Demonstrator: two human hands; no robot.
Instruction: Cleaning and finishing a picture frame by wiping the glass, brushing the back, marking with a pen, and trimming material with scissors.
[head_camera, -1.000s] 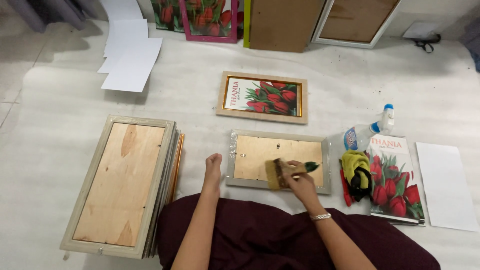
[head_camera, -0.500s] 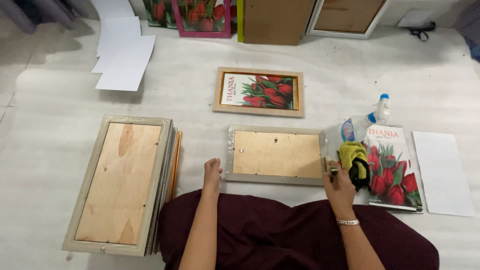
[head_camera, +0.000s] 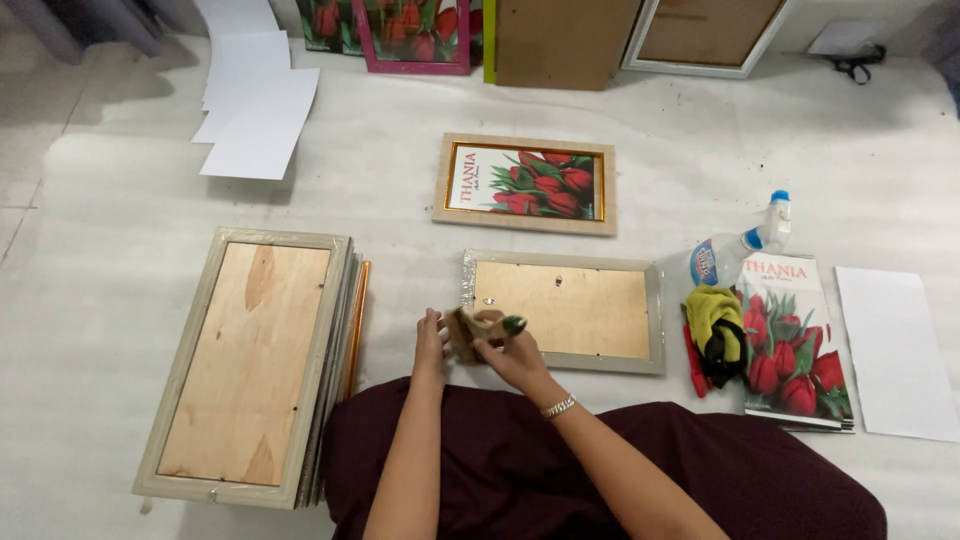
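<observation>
Both hands met at the face-down frame's (head_camera: 563, 310) near-left corner on the floor: the right hand (head_camera: 505, 350) pinched a small brush (head_camera: 470, 328), the left hand (head_camera: 431, 340) touching it, fingers curled.

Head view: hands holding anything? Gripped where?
Both hands, left hand and right hand, hold a small brown brush between them; exact grip points are too blurred to tell.

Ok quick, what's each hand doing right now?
Left hand: touching the brush, grip unclear.
Right hand: closed on the brush, by the picture frame.
</observation>
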